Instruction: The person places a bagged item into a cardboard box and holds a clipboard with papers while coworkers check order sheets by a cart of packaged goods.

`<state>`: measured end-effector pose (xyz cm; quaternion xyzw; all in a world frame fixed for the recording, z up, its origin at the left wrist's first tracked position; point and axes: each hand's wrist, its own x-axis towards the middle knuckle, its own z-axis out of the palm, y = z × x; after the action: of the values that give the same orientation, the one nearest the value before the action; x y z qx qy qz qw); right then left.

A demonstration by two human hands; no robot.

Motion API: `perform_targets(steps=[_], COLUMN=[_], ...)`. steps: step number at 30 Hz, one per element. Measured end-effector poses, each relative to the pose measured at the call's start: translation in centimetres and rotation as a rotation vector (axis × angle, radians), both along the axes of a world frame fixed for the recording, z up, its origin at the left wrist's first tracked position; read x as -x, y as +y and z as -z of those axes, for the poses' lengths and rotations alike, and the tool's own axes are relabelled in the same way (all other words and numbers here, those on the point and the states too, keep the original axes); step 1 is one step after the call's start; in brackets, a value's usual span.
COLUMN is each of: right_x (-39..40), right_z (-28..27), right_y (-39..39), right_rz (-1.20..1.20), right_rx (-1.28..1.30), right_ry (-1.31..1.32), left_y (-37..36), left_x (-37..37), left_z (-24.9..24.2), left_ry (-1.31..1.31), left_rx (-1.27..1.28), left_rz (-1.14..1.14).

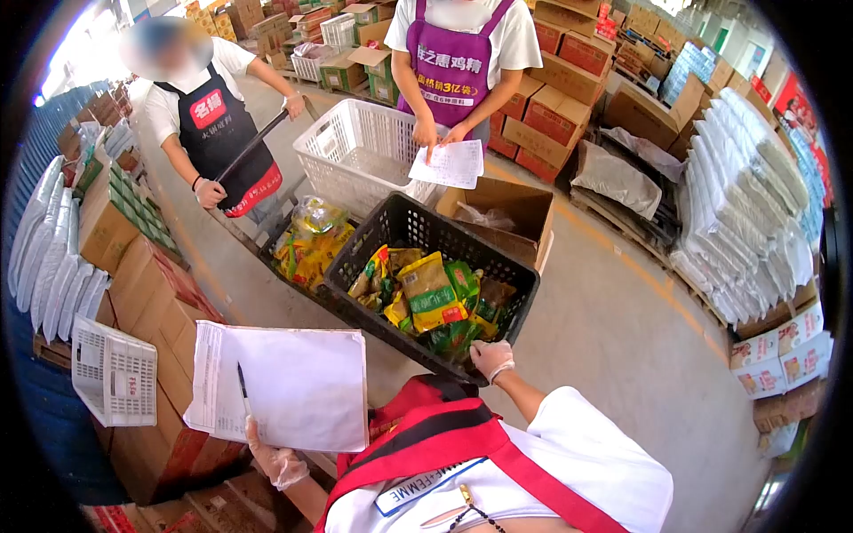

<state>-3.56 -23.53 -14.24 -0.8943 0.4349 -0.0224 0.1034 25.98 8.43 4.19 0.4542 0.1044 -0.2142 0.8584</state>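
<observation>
My left hand [277, 455], in a clear plastic glove, grips a stack of white paper sheets [306, 382] at its lower edge. A dark pen [243, 382] lies against the sheets just above my fingers. My right hand [491, 359], also gloved, is closed over the near rim of a black plastic crate [426, 355]. Inside the crate are several yellow and green food packets [432, 293], heaped loosely. Behind it, to the left, a second dark crate holds yellow packets [311, 253].
One person in a dark apron [227, 133] holds a cart handle [267, 142]. Another in a purple apron [449, 62] points at a paper [447, 164] over a white crate [355, 133]. An open carton [506, 218] adjoins. Stacked boxes [151, 329] and white sacks [742, 195] flank the floor.
</observation>
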Motion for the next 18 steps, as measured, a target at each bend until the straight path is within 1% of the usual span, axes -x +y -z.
perform_targets(steps=[2, 3, 5, 8, 10, 13, 15, 16, 18], right_x=[0.0, 0.0, 0.0, -0.1, -0.1, 0.1, 0.0, -0.4, -0.4], right_z=[0.0, 0.0, 0.1, 0.1, 0.1, 0.1, -0.1, -1.2, -1.7], right_y=[-0.1, -0.1, -0.1, -0.2, -0.2, -0.1, 0.0, 0.2, 0.1], right_rz=[0.001, 0.001, 0.001, 0.001, 0.001, 0.004, 0.009, 0.031, 0.046], right_rx=[-0.016, -0.028, -0.022, -0.019, -0.024, -0.010, -0.017, -0.073, -0.099], right_ry=[0.017, 0.031, 0.039, 0.051, 0.057, 0.016, -0.092, -0.004, 0.146], left_y=[-0.7, -0.8, -1.0, -1.5, -1.0, -0.6, 0.9, 2.4, -0.3], left_x=[0.1, -0.1, -0.4, 0.0, -0.3, -0.3, 0.0, 0.3, -0.1], left_z=[-0.4, -0.5, -1.0, -1.7, -1.0, -0.5, 0.1, 1.3, -0.2], left_ry=[0.002, 0.003, 0.119, 0.101, 0.089, 0.098, 0.108, -0.143, -0.079], left_rx=[-0.062, -0.064, -0.071, -0.038, -0.057, -0.060, -0.033, -0.117, -0.080], left_rz=[-0.071, -0.070, -0.118, -0.113, -0.111, -0.115, -0.123, -0.042, -0.053])
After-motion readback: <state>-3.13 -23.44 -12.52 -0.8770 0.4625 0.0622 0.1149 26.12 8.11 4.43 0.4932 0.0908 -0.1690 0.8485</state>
